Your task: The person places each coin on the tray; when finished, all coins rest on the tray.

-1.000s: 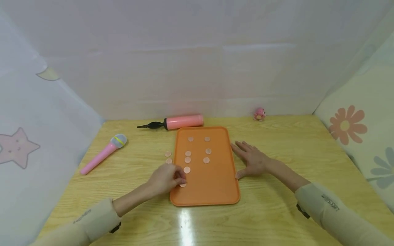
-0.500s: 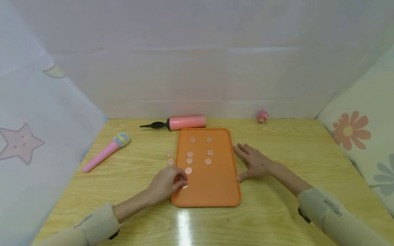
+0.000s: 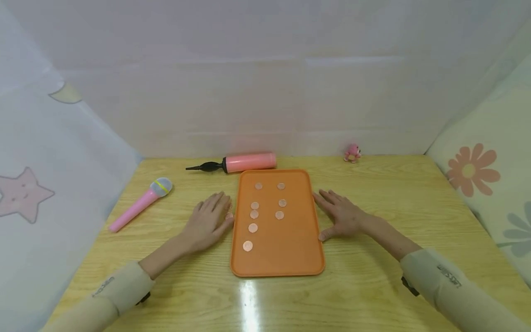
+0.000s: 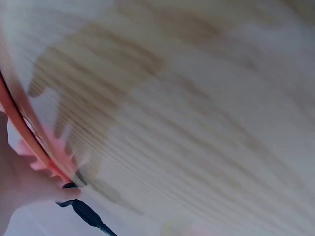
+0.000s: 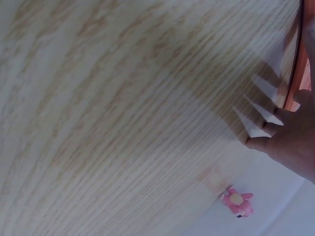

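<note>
An orange tray (image 3: 286, 249) lies on the table with several copper-coloured coins on it, among them a coin (image 3: 247, 246) near its front left corner. My left hand (image 3: 206, 224) is just left of the tray, fingers stretched forward and thumb near the rim. It partly covers the loose coins (image 3: 229, 215) on the wood there. In the left wrist view only part of the left hand (image 4: 27, 182) shows, beside the tray rim (image 4: 24, 120). My right hand (image 3: 342, 217) rests along the tray's right side with spread fingers. The right wrist view shows its fingers (image 5: 260, 143) reaching down to the tabletop.
Behind the tray lies a pink hand pump (image 3: 250, 162) with a black nozzle. A pink toy microphone (image 3: 138, 207) is on the left of the wooden table (image 3: 373, 286). At the back right stands a small pink figurine (image 3: 352, 153). Pale cloth walls (image 3: 265, 106) border the table.
My left hand has let go of a coin at the tray's front left and moved left and away from me, over the loose coins. The right hand stays at the tray's side.
</note>
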The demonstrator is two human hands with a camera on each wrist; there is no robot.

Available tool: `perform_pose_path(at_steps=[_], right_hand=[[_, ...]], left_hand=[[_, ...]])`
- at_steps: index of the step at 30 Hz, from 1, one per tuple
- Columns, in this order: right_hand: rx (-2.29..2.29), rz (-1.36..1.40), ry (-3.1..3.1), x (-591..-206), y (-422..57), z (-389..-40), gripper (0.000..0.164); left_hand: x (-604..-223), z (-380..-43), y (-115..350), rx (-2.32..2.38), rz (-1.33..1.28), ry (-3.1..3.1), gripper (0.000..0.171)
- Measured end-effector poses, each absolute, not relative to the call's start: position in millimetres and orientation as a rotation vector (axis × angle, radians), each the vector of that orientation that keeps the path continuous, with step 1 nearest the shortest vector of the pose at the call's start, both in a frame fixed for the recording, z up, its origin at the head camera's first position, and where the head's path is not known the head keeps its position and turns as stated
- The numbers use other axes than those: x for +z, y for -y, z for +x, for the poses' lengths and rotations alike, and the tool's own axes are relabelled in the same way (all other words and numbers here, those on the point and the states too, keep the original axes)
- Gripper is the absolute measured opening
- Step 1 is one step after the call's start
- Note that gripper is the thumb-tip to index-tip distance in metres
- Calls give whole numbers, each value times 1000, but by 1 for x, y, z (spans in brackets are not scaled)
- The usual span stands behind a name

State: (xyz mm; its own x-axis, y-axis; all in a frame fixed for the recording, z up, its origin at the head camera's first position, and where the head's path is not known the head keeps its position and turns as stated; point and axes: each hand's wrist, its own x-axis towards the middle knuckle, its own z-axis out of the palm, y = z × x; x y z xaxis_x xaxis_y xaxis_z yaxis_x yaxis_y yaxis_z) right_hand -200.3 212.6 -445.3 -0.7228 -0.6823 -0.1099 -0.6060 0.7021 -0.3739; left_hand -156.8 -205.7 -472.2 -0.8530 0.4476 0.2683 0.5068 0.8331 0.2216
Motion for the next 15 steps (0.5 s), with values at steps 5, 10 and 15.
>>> perform_pose_path(at_steps=[5, 10, 15], right_hand=[[-457, -1032, -2680, -445, -213, -200, 117], [-450, -1018, -2673, -446, -213, -199, 117], [-453, -1020, -2674, -447, -211, -199, 117]], left_hand=[[-481, -151, 213, -291, -812, 3020, 66], [-481, -143, 204, -198, -766, 2949, 58], [-476, -144, 196, -38, -716, 2716, 34]])
